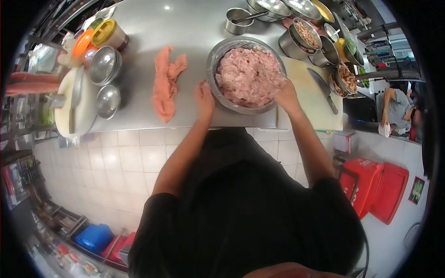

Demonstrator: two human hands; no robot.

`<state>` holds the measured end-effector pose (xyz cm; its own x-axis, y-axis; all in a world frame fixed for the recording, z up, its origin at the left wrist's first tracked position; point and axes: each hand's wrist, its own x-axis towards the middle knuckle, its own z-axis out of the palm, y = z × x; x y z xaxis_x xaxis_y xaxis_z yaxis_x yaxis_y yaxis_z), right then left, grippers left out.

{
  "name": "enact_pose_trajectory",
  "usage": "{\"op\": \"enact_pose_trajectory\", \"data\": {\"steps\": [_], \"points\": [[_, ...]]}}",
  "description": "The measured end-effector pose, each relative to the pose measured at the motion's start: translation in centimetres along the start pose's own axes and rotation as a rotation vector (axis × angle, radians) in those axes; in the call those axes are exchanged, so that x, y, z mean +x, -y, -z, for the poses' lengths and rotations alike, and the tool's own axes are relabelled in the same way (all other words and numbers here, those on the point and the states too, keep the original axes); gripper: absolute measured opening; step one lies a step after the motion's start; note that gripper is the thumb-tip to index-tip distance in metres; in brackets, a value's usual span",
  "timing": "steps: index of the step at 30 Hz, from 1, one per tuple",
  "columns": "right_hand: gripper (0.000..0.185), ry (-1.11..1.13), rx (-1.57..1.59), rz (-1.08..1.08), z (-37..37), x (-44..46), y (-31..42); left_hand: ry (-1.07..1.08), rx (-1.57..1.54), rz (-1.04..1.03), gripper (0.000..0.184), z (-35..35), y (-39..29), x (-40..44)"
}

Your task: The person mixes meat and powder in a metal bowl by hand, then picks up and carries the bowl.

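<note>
A wide metal bowl (pixel 211 74) full of pale pink minced meat (pixel 248 76) stands at the front of the steel table. My left hand (pixel 204 97) is closed at the left side of the bowl, by its rim. At the bowl's right side, my right hand (pixel 286 96) reaches over the rim to the edge of the meat. Its fingertips blend into the meat, so their grip is hidden. Left of the bowl lies a crumpled orange cloth (pixel 167 85), apart from both hands.
A knife (pixel 323 89) lies on a pale cutting board (pixel 303 106) at right. Pots of chopped food (pixel 306 36) crowd the back right. Stacked metal bowls (pixel 104 66) and a cleaver (pixel 75 95) on a round white board (pixel 62 118) are at left. A person (pixel 394 111) is at far right.
</note>
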<state>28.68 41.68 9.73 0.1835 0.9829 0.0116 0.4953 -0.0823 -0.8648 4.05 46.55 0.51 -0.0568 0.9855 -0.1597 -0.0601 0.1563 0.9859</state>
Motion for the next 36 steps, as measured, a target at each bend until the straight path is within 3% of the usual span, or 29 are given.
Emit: {"op": "enact_pose_trajectory", "data": {"steps": [1,2,5,8,10,13,15,16,17,19,21,23,26,29,30,32,36], "points": [[0.05,-0.048,0.098,-0.109,0.2,0.0,-0.2,0.004,-0.054,-0.017,0.044,-0.1,-0.4,1.3],[0.052,-0.093,0.197,-0.217,0.1,0.0,-0.3,-0.055,0.101,-0.057,0.04,-0.3,-0.7,2.4],[0.057,-0.216,0.269,-0.25,-2.1,2.6,-3.9,0.03,0.331,-0.224,0.038,-1.2,-2.3,4.5],[0.059,-0.069,0.8,-0.688,-2.5,7.0,-7.6,0.12,0.33,-0.09,0.038,-2.1,-2.3,5.3],[0.057,0.076,0.379,-0.078,-2.2,7.9,-7.5,-0.031,0.299,-0.234,0.037,-2.7,0.4,5.9],[0.052,0.219,0.731,-0.448,-3.2,9.1,-3.6,-0.143,0.319,-0.367,0.035,-2.6,1.8,5.7],[0.049,0.266,0.606,-0.442,-4.6,10.0,-3.2,-0.157,0.324,-0.369,0.034,-2.1,1.0,6.0],[0.048,0.263,0.083,-0.344,-5.5,10.3,-3.6,-0.142,0.314,-0.329,0.033,-1.9,0.8,5.7],[0.045,0.261,-0.019,-0.195,-6.2,9.2,-1.2,-0.128,0.301,-0.292,0.033,-1.9,0.6,5.6],[0.039,0.249,-0.224,0.119,-7.1,6.0,6.3,0.0,0.476,-0.455,0.032,-0.3,4.4,7.1],[0.037,0.334,-0.399,0.056,-9.0,4.5,5.6,0.031,0.397,-0.367,0.03,0.0,3.5,7.3],[0.03,0.383,-0.479,0.02,-10.4,4.0,3.4,-0.02,0.071,-0.023,0.028,-0.6,1.2,5.6],[0.02,0.396,-0.532,0.123,-11.5,6.2,-5.0,-0.18,0.274,-0.325,0.026,-1.9,-1.2,4.6],[0.024,0.688,-0.765,-0.017,-5.9,7.5,2.0,-0.12,0.379,-0.375,0.028,-1.3,1.1,5.7],[0.03,0.747,-0.691,0.257,-4.4,7.7,2.2,-0.102,0.398,-0.35,0.029,-1.1,0.9,5.7],[0.038,0.707,-0.478,0.466,-1.5,7.5,0.1,-0.071,0.375,-0.17,0.031,-1.0,-3.0,4.0],[0.045,0.321,-0.071,-0.022,1.3,9.9,-3.3,-0.117,0.432,-0.251,0.034,-1.2,-0.5,5.2]]}}
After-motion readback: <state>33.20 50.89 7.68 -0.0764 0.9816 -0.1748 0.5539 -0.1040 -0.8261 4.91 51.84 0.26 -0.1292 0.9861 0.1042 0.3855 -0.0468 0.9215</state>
